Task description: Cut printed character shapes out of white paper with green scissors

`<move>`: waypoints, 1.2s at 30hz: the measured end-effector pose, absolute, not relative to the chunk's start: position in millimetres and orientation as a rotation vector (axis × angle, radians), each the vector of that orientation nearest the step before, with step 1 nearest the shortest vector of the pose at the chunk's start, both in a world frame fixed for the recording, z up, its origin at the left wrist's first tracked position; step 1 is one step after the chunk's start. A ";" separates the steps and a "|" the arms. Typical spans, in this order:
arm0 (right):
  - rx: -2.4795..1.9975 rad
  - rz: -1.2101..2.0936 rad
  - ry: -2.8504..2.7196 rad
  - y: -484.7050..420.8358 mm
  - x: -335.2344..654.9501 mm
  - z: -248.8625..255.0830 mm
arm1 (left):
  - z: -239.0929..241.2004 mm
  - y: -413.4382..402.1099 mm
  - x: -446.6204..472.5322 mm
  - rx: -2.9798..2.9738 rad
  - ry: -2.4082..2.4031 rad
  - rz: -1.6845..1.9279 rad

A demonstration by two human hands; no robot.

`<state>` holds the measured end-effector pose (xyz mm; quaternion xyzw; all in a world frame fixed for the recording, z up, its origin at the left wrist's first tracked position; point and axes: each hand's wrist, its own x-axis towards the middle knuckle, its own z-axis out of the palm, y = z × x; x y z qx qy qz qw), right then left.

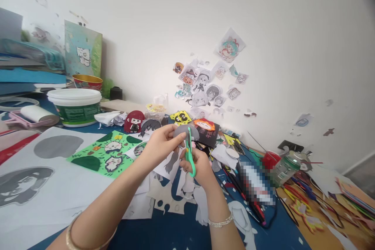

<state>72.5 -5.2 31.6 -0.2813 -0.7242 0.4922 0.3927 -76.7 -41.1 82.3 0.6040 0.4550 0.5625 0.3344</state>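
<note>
Between thumb and fingers, my left hand (166,138) pinches a grey paper cutout (182,129) with a rounded edge. Green-handled scissors (190,158) are in my right hand (199,166), their blades pointing up across the cutout's right part. Whether the blades touch the paper I cannot tell. Below the hands lie paper scraps (170,201) with holes and cut edges. To the left is a green sheet (102,164) with cartoon animals. Behind it stand a red-haired paper figure (134,122) and a dark-haired one (150,126).
A large white sheet (61,216) with grey printed shapes covers the left side. Behind it stands a lidded green-and-white tub (75,107). At right are a glass jar (288,168), a red cup (270,160) and several pens (247,199). Paper drawings (213,93) hang on the wall.
</note>
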 end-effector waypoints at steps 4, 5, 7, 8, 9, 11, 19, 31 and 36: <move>-0.698 1.240 -1.835 -4.4 73.0 31.2 | 81.4 -39.3 -79.2 1.698 1.282 1.413; -0.701 1.233 -1.835 -4.3 73.1 31.2 | 80.8 -38.8 -79.7 1.738 1.318 1.404; -0.702 1.221 -1.836 -4.1 72.9 31.1 | 79.6 -38.2 -79.9 1.802 1.381 1.385; -0.700 1.216 -1.835 -4.1 72.8 31.2 | 79.1 -38.1 -79.7 1.824 1.404 1.376; -0.698 1.214 -1.834 -4.1 72.6 31.3 | 78.8 -38.1 -79.5 1.840 1.422 1.369; -0.697 1.214 -1.838 -4.4 72.5 31.7 | 78.7 -38.6 -78.9 1.850 1.439 1.362; -0.722 1.203 -1.893 -6.8 74.8 35.0 | 82.0 -41.9 -80.0 1.814 1.367 1.372; -0.756 1.231 -1.915 -6.5 76.2 34.9 | 77.9 -38.6 -83.4 1.900 1.374 1.292; -0.771 1.219 -1.929 -6.6 77.3 36.2 | 77.7 -39.0 -83.5 1.868 1.354 1.286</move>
